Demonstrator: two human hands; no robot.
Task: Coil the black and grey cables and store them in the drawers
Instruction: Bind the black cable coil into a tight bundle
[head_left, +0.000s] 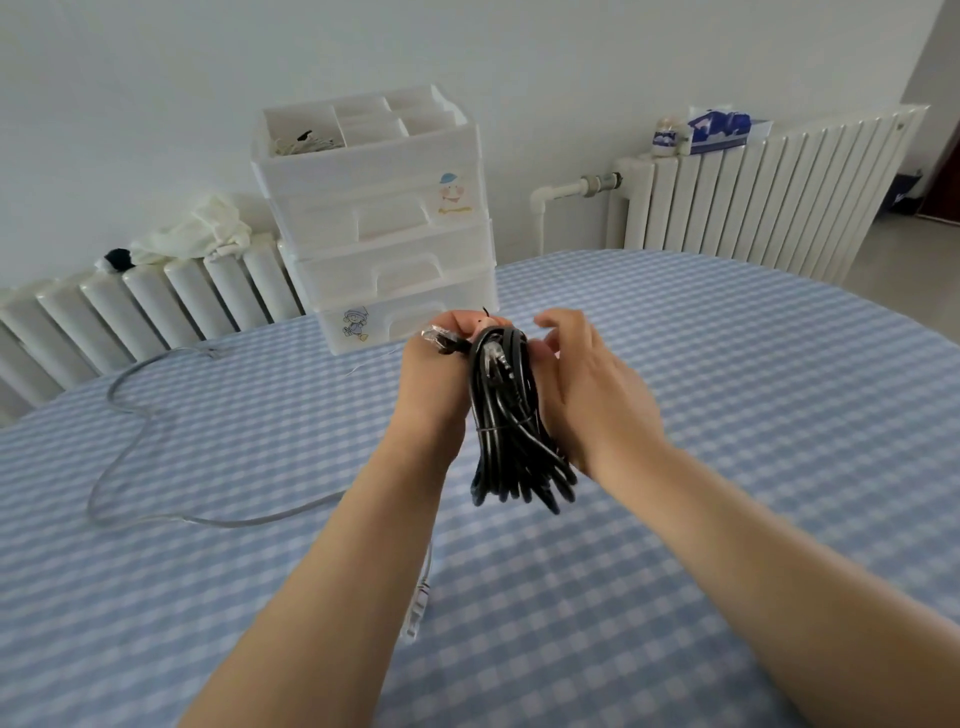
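Head view, black cable (506, 415): already wound into a bundle with a thin tie round its middle, held up above the desk (727, 364).
Left hand (441, 374): fingers curled round the top of the bundle, one clear plug end poking out beside them.
Right hand (582, 374): fingers loosely spread, resting against the bundle's side, gripping nothing firmly.
Grey cable (124, 452): uncoiled, sprawled across the desk at left.
Drawers (384, 234): all look shut, just beyond the hands.
Progress: judged roughly a third; black needs storing, grey needs coiling and storing.

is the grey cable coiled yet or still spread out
Spread out: the grey cable lies in loose curves across the checked tablecloth, unbundled.
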